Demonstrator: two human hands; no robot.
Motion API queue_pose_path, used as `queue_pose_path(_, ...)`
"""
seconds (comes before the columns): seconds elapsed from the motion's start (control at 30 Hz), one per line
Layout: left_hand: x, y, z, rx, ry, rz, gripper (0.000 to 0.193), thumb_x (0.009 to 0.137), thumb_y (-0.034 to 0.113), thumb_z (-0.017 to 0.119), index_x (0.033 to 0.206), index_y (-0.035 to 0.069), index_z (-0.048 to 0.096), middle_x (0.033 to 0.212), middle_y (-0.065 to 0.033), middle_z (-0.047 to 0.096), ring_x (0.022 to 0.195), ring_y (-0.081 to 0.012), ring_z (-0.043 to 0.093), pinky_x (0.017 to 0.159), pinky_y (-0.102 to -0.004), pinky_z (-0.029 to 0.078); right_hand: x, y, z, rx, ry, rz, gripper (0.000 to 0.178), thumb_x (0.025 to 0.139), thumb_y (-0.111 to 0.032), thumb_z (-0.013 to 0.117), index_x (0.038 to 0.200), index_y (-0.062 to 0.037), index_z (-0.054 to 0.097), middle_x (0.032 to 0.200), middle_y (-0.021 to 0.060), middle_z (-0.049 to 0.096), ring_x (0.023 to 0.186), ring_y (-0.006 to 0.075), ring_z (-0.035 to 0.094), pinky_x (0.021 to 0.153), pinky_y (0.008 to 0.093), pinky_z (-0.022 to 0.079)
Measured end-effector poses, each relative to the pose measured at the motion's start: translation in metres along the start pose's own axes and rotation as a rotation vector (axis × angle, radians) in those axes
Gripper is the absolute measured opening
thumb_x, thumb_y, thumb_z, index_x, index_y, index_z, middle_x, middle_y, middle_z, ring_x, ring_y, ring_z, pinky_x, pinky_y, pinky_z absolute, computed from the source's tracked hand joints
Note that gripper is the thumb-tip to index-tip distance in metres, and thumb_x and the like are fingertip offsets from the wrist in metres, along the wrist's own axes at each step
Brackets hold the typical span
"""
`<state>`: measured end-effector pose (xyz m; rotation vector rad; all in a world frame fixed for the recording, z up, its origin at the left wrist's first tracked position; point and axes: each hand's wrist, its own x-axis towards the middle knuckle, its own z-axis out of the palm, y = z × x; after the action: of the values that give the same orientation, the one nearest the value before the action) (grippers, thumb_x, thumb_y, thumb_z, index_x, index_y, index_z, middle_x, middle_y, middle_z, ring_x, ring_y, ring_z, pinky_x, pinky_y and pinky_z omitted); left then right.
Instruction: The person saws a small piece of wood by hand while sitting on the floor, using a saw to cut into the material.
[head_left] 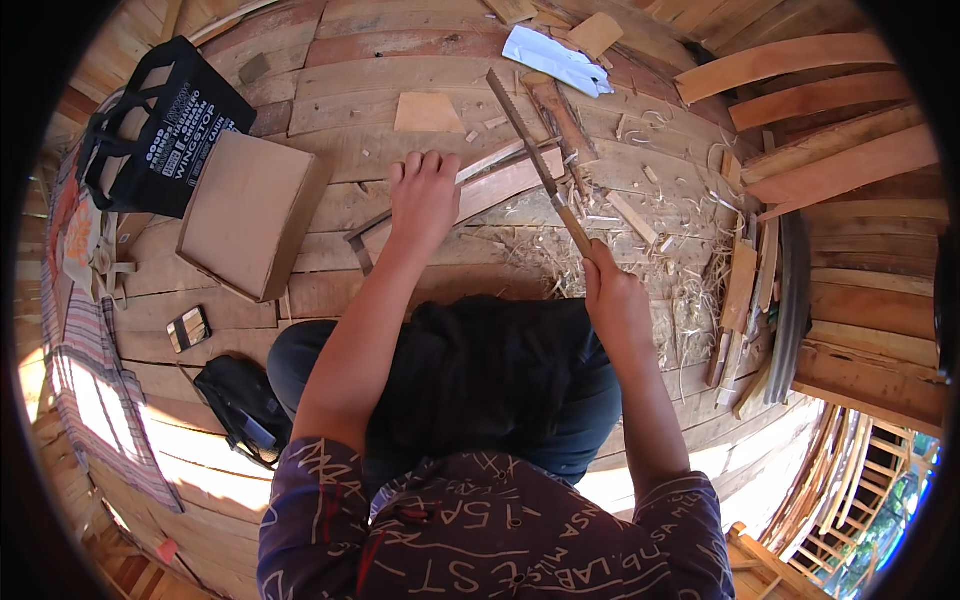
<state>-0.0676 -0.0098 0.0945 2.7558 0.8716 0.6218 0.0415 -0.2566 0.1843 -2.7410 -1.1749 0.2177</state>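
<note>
My right hand (617,298) is closed round the wooden handle of a hand saw (522,128). Its narrow toothed blade points up and away to the left, across the far end of the wood in front of me. My left hand (425,200) bends its fingers over a thin wooden strip (490,160) and presses it down; the fingertips are partly hidden. A wider wooden board (515,183) lies alongside the strip. Near its left end sits a thin dark angled piece (358,250). The far end of the board meets a rough brown wood block (560,120).
Wood shavings (560,250) and offcuts litter the plank floor to the right. A cardboard box (250,215) and a black bag (170,130) stand at left, near a phone (188,329) and a black pouch (240,405). A white sheet (557,60) lies at the far side.
</note>
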Motion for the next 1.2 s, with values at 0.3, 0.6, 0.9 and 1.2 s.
queue_pose_path(0.3,-0.027,0.017,-0.074,-0.436,-0.670,-0.239,0.045,0.089,0.027,0.064,0.120,-0.001,0.048,0.107,-0.0248,0.065,0.102,-0.0392,0.063,0.087,-0.0429,0.049,-0.073,0.005,-0.022,0.102,0.074,-0.079,0.025,0.097,-0.021,0.056,0.119,-0.0103,0.059,0.071,0.0169,0.067,0.065,0.0363,0.067,0.057,0.0457,0.053)
queue_pose_path(0.6,-0.090,0.063,-0.148,-0.617,-0.449,-0.252,0.052,0.085,0.026,0.068,0.119,-0.005,0.043,0.100,-0.0277,0.061,0.095,-0.0426,0.062,0.084,-0.0454,0.048,-0.118,0.030,-0.016,0.385,0.231,-0.163,0.023,0.093,-0.016,0.063,0.114,-0.0063,0.061,0.074,0.0193,0.066,0.067,0.0400,0.066,0.058,0.0458,0.051)
queue_pose_path(0.9,-0.116,0.107,-0.210,-0.506,-0.498,-0.089,0.057,0.082,0.024,0.071,0.122,-0.004,0.041,0.098,-0.0269,0.060,0.091,-0.0387,0.060,0.082,-0.0430,0.046,-0.131,0.070,0.005,0.499,0.155,-0.123,0.020,0.092,-0.021,0.066,0.102,-0.0045,0.064,0.070,0.0175,0.064,0.063,0.0373,0.065,0.056,0.0435,0.049)
queue_pose_path(1.2,-0.106,0.027,-0.183,-1.258,-0.948,-0.130,0.054,0.080,0.013,0.069,0.126,0.003,0.043,0.095,-0.0016,0.045,0.085,-0.0112,0.045,0.077,-0.0258,0.040,-0.147,0.074,-0.031,0.680,0.087,0.008,0.031,0.090,-0.028,0.071,0.096,0.0013,0.062,0.055,0.0172,0.054,0.052,0.0379,0.059,0.052,0.0424,0.045)
